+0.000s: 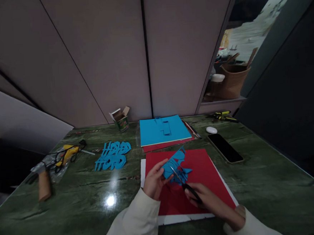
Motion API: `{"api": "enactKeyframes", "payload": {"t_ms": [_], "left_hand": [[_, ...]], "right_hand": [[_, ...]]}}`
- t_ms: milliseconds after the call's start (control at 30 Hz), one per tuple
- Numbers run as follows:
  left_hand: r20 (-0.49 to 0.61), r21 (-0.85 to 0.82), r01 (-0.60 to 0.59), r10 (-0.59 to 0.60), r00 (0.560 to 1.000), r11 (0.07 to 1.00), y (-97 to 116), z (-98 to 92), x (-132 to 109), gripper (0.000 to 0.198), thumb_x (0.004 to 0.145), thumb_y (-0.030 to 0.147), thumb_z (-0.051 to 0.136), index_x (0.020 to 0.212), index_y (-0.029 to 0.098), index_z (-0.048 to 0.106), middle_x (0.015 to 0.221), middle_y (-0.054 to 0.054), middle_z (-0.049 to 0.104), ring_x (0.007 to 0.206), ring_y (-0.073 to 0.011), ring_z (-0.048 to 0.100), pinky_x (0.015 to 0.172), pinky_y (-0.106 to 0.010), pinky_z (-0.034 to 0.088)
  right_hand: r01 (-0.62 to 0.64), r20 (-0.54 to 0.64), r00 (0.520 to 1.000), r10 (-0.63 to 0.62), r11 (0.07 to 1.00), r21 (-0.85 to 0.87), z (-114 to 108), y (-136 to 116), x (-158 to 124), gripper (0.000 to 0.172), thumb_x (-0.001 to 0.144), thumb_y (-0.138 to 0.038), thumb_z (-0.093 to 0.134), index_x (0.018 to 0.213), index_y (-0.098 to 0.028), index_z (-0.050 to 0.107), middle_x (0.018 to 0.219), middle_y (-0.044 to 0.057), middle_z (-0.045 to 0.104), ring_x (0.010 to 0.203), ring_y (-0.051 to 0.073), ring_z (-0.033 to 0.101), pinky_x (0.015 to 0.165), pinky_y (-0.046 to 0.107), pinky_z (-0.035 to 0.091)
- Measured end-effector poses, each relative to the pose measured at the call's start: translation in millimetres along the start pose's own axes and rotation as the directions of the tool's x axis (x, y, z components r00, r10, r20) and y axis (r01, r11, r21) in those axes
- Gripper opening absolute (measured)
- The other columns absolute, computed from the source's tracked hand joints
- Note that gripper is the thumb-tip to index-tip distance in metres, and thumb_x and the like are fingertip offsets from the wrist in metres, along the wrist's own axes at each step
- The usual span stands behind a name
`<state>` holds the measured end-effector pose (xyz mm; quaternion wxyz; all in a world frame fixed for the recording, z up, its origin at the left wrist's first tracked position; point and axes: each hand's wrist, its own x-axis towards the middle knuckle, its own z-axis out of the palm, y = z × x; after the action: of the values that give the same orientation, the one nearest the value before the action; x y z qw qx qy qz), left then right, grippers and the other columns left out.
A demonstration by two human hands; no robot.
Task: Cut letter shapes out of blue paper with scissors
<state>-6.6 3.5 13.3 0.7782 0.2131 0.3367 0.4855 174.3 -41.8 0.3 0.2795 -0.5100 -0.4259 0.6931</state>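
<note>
My left hand pinches a blue paper piece by its left side, above the red sheet. In my right hand is a pair of scissors with black handles, my fingers closed round them. Their blades reach onto the blue paper, which has curved cut edges and pointed strips. Whether the blades are apart or together I cannot make out. Under the red sheet a white sheet shows along the edges. Left of my hands lie blue letter-like cutouts.
Blue sheets with small scraps lie at the back. A small open box stands to their left. On the right are a phone, a white case and yellow-black pliers. A yellow corded tool and a wooden-looking block lie left.
</note>
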Motion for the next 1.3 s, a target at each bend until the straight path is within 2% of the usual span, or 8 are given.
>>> {"api": "enactKeyframes", "payload": {"t_ms": [133,333,600,733,833,900,1100,1300], "left_hand": [[0.004,-0.006,-0.002,0.002,1.000,1.000,0,0.0,1,0.032,0.069,0.018,0.060,0.101,0.016,0.061,0.103,-0.011,0.061,0.091,-0.0211,0.056,0.077,-0.035,0.045],[-0.006,-0.010,-0.004,0.004,1.000,1.000,0,0.9,0,0.032,0.068,0.018,0.062,0.100,0.016,0.061,0.100,-0.010,0.062,0.087,-0.0203,0.058,0.075,-0.035,0.046],[0.010,0.008,-0.037,0.037,0.999,0.999,-2,3.9,-1,0.039,0.065,0.020,0.065,0.104,0.018,0.059,0.094,-0.009,0.064,0.080,-0.0183,0.059,0.077,-0.037,0.045],[0.016,0.111,-0.067,0.066,0.998,0.992,-3,3.1,-1,0.046,0.062,0.023,0.068,0.106,0.017,0.057,0.082,-0.006,0.064,0.070,-0.0155,0.059,0.066,-0.029,0.045],[0.005,0.224,-0.132,0.134,0.991,0.965,-6,-0.2,1,0.047,0.062,0.028,0.068,0.106,0.016,0.057,0.064,-0.002,0.060,0.055,-0.0098,0.053,0.051,-0.020,0.039],[-0.017,0.279,-0.176,0.188,0.982,0.944,-7,-2.9,3,0.043,0.064,0.031,0.067,0.103,0.015,0.059,0.062,-0.001,0.059,0.053,-0.0086,0.050,0.048,-0.018,0.036],[-0.073,0.386,-0.246,0.295,0.953,0.889,-7,-10.5,8,0.037,0.060,0.031,0.069,0.093,0.013,0.065,0.076,-0.007,0.064,0.066,-0.0134,0.056,0.058,-0.022,0.041],[-0.064,0.335,-0.213,0.248,0.967,0.918,-8,-12.0,9,0.037,0.058,0.028,0.071,0.091,0.013,0.066,0.081,-0.010,0.067,0.073,-0.0169,0.059,0.066,-0.027,0.044]], "right_hand": [[0.039,0.041,0.998,-0.039,0.999,-0.013,2,-6,-2,0.037,0.066,-0.050,0.059,0.061,-0.016,0.044,0.055,-0.005,0.038,0.045,0.005,0.034,0.042,0.017,0.024],[0.020,0.015,1.000,-0.020,1.000,-0.011,3,-7,-3,0.036,0.066,-0.050,0.059,0.064,-0.016,0.046,0.056,-0.005,0.039,0.046,0.005,0.036,0.042,0.017,0.025],[0.059,0.013,0.998,-0.058,0.996,-0.062,1,-7,-3,0.037,0.069,-0.051,0.056,0.063,-0.016,0.045,0.051,-0.006,0.039,0.043,0.005,0.035,0.039,0.017,0.019],[0.056,-0.010,0.998,-0.057,0.997,-0.056,2,-10,-4,0.039,0.067,-0.054,0.056,0.065,-0.016,0.046,0.052,-0.005,0.041,0.043,0.005,0.036,0.039,0.017,0.019],[0.041,-0.023,0.999,-0.042,0.998,-0.052,2,-13,-5,0.041,0.066,-0.056,0.055,0.066,-0.016,0.046,0.050,-0.006,0.040,0.042,0.005,0.035,0.038,0.017,0.018],[0.037,-0.015,0.999,-0.038,0.997,-0.062,3,-14,-6,0.042,0.065,-0.057,0.055,0.066,-0.016,0.045,0.050,-0.006,0.040,0.041,0.005,0.034,0.038,0.017,0.017],[0.051,-0.009,0.999,-0.051,0.996,-0.069,1,-11,-5,0.042,0.066,-0.058,0.054,0.066,-0.016,0.046,0.051,-0.005,0.042,0.041,0.005,0.035,0.038,0.017,0.017],[0.047,0.087,0.995,-0.044,0.999,-0.027,-1,-13,-7,0.042,0.069,-0.057,0.052,0.067,-0.015,0.047,0.048,-0.005,0.043,0.039,0.004,0.033,0.037,0.017,0.015]]}}
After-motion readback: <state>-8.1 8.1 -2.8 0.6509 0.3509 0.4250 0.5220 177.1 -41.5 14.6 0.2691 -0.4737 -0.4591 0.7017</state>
